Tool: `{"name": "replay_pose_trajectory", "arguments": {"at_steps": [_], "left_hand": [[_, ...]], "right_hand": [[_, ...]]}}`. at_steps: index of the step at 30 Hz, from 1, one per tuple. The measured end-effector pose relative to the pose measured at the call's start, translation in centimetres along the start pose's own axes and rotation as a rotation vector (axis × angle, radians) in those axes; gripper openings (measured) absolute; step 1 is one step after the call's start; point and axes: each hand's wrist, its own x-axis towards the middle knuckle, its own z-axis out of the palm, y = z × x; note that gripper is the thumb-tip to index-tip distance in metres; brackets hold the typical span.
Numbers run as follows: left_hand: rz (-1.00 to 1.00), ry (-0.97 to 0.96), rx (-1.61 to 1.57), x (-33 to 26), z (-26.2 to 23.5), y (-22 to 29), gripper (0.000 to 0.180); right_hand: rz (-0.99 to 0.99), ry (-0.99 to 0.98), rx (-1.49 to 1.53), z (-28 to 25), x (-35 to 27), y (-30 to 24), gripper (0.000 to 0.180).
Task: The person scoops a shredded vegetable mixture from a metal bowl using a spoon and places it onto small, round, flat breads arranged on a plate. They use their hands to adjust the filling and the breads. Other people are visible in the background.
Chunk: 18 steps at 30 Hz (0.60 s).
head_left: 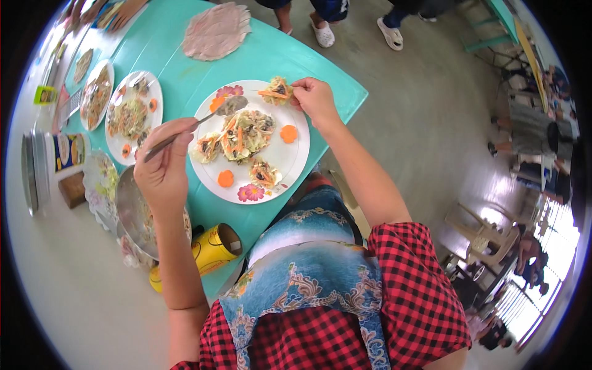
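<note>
My left hand (165, 160) is closed around the handle of a metal spoon (233, 105), whose bowl hangs over the upper left of a white, flower-patterned plate (296, 157). With thumb and fingers pinched, my right hand (316, 103) grips the edge of a small portion of shredded vegetable salad (276, 91) at the plate's upper right. A larger salad mound (246, 137) fills the middle of the plate. Two more small portions, one a salad heap (264, 174) at the front, lie around it. Flower-cut carrot slices (288, 134) sit between them.
Left of the plate are two oval salad plates (157, 102), a metal bowl (126, 194) and a yellow can (222, 240) lying on its side. A pinkish round mat (216, 31) lies at the far side of the green table (166, 37). Other people stand beyond it.
</note>
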Motion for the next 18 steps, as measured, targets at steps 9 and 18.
{"name": "replay_pose_trajectory", "arguments": {"at_steps": [9, 18], "left_hand": [[-0.328, 0.345, -0.092, -7.6, 3.6, 1.0, 0.016], [-0.130, 0.383, 0.211, -8.1, 10.7, 0.1, 0.019]], "right_hand": [[-0.016, -0.112, -0.051, -0.3, 0.3, -0.3, 0.016], [0.038, -0.226, -0.125, -0.6, 0.6, -1.1, 0.018]]}}
